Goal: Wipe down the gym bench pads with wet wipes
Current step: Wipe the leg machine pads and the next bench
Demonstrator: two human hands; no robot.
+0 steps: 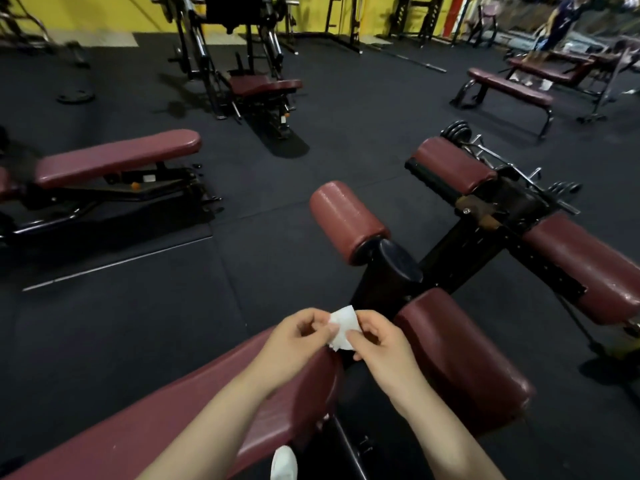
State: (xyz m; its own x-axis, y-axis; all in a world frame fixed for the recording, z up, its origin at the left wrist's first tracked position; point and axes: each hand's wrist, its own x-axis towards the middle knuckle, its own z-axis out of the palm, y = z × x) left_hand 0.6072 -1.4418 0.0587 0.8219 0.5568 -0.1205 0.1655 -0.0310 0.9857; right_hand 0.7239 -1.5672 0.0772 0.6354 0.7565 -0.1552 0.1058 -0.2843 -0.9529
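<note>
Just above the near maroon bench pad [194, 403], beside the padded roller [460, 362]: a small white wet wipe [343, 327], crumpled and partly folded. Pinched at its left edge by the left hand [298, 341], fingers curled, thumb on top. Pinched at its right edge by the right hand [381, 344], likewise curled, both held clear of the pad.

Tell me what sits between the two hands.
In the head view, a small white wet wipe spans the gap, pinched by the left hand and the right hand.
</note>
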